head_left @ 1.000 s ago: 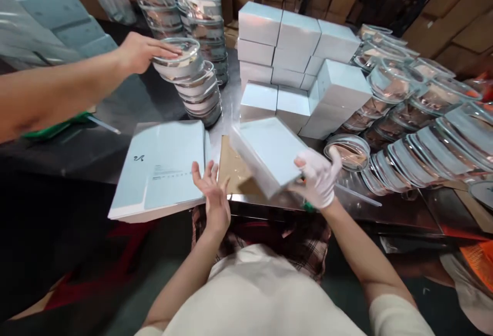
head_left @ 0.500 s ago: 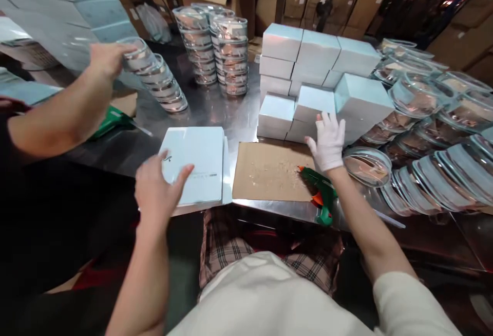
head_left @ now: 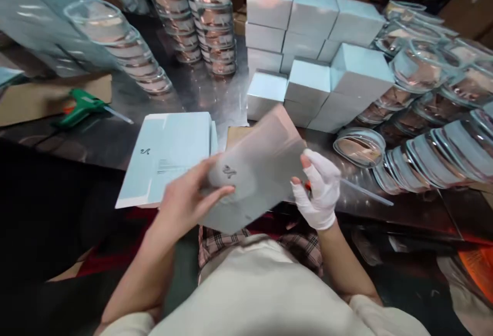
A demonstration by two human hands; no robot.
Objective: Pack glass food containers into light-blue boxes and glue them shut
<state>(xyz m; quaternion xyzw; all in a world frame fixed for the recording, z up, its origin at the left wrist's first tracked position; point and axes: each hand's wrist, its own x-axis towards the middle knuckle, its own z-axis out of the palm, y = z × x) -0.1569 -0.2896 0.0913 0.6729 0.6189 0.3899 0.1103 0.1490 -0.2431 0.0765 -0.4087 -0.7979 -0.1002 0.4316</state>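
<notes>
Steel worktop amid cardboard cartons, both hands, left, gloved right, grasping flat box blank

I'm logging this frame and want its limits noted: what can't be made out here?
Head view only:
- Flat box blank: motion-blurred, print unreadable.
- Cardboard mat: mostly hidden behind the blank.
- Left hand, gloved right hand: palms hidden.
- Dishes: contents unclear under glare.
</notes>
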